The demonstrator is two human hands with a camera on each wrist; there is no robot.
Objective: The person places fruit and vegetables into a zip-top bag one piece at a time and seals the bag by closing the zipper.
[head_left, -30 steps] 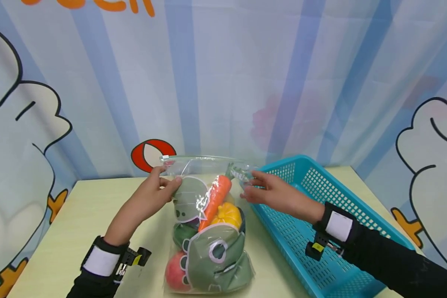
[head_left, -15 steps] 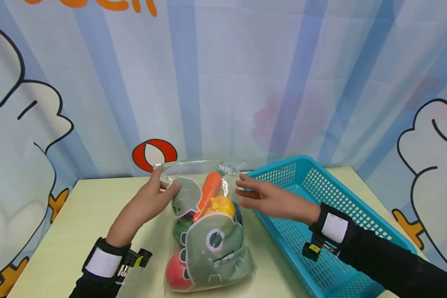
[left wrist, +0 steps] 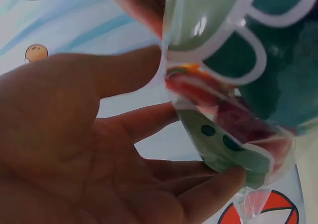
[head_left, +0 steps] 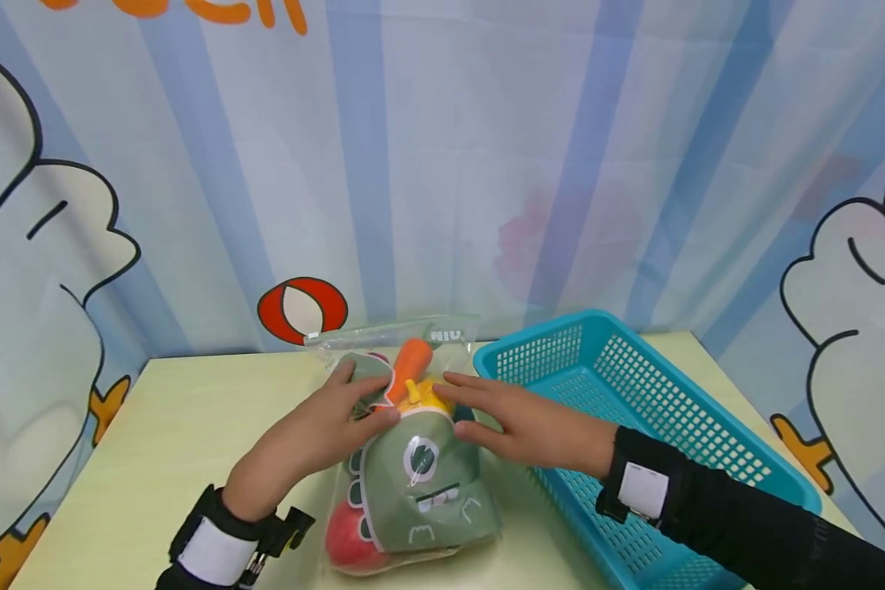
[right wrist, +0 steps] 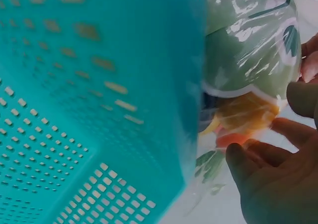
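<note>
A clear zip bag (head_left: 450,328) stands on the table, packed with toy food. Inside it show an orange carrot (head_left: 413,360), a yellow pumpkin (head_left: 426,395) and a red round piece (head_left: 348,542). A grey-green dinosaur face (head_left: 431,483) covers the bag's lower front. My left hand (head_left: 328,430) lies against the bag's upper left with fingers loosely extended; in the left wrist view its fingertips are right at the plastic. From the other side, my right hand (head_left: 519,422) reaches over the bag's upper right, its fingers (right wrist: 241,164) extended close to the pumpkin and carrot.
A blue perforated plastic basket (head_left: 708,393) stands just right of the bag, under my right forearm. The pale table (head_left: 214,426) ends at a printed curtain (head_left: 442,164) behind. Each wrist wears a black strap.
Both hands have left the bag's top edge and moved down and inward onto its upper front. The top has slumped lower, and the carrot and pumpkin sit a little further left.
</note>
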